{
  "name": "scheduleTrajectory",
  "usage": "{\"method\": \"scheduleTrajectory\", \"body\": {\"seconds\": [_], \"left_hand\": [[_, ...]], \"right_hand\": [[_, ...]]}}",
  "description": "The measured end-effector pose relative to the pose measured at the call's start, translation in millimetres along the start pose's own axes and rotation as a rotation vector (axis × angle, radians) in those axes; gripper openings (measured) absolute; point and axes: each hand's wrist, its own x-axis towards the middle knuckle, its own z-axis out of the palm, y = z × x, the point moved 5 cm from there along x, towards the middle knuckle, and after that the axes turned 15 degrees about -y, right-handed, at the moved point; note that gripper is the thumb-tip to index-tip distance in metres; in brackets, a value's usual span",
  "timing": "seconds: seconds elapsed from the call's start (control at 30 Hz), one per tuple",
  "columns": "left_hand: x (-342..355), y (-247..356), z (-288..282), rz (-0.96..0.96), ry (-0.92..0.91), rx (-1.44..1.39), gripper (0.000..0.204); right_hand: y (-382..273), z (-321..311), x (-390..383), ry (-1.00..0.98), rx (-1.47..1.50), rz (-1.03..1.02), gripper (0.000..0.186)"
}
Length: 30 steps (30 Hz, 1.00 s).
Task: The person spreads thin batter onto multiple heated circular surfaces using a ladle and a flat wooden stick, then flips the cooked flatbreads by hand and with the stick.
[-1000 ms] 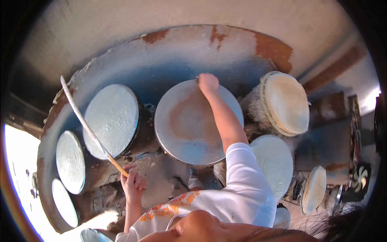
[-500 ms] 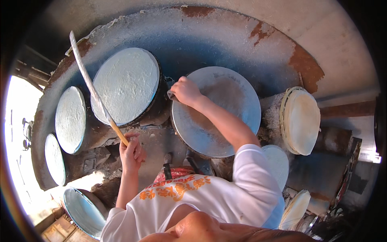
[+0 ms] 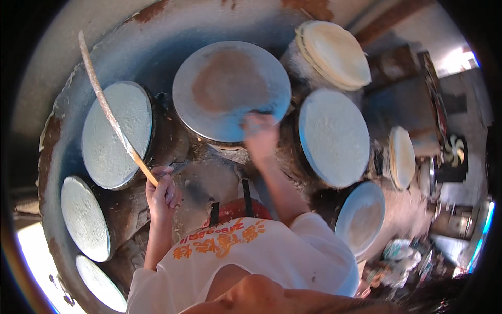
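My left hand (image 3: 163, 194) grips a long stick (image 3: 137, 158), bare wood at the grip and crusted pale farther up, which slants over a round, white-coated griddle (image 3: 104, 157) at left. My right hand (image 3: 260, 135), motion-blurred, is closed around a small dark thing I cannot make out, at the near right rim of the central round griddle (image 3: 209, 55). That griddle is grey with a brown patch on top. Another white-coated griddle (image 3: 333, 138) stands just right of this hand.
More griddles (image 3: 83, 220) (image 3: 361, 214) curve around me inside a rusty metal surround (image 3: 157, 18). A stack of pale thin rounds (image 3: 334, 52) sits upper right, a smaller stack (image 3: 401, 157) farther right, beside a fan (image 3: 455, 149). Cluttered bags (image 3: 402, 259) lie lower right.
My right hand has swept from the central griddle's far rim, via its left side, to the near right rim. The view has shifted; my left hand keeps holding the raised stick.
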Motion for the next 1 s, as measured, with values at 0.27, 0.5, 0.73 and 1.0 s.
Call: {"method": "scheduleTrajectory", "body": {"seconds": [0.27,0.5,0.73,1.0], "left_hand": [[-75.8,-7.3,-18.5,-0.088,-0.09,0.009,0.012],[-94.5,-28.9,-17.8,-0.219,0.015,0.008,0.012],[-98.5,-4.8,-10.9,-0.116,-0.053,0.013,0.013],[-96.3,-19.6,-4.2,-0.116,-0.104,0.045,0.016]], "right_hand": [[70.8,17.7,-75.5,0.425,0.587,0.731,0.014],[76.4,91.0,-86.2,0.646,0.811,1.056,0.022],[64.4,-1.3,-31.6,0.526,0.332,0.441,0.015],[-150.6,48.5,-56.9,-0.066,0.398,-0.16,0.019]]}}
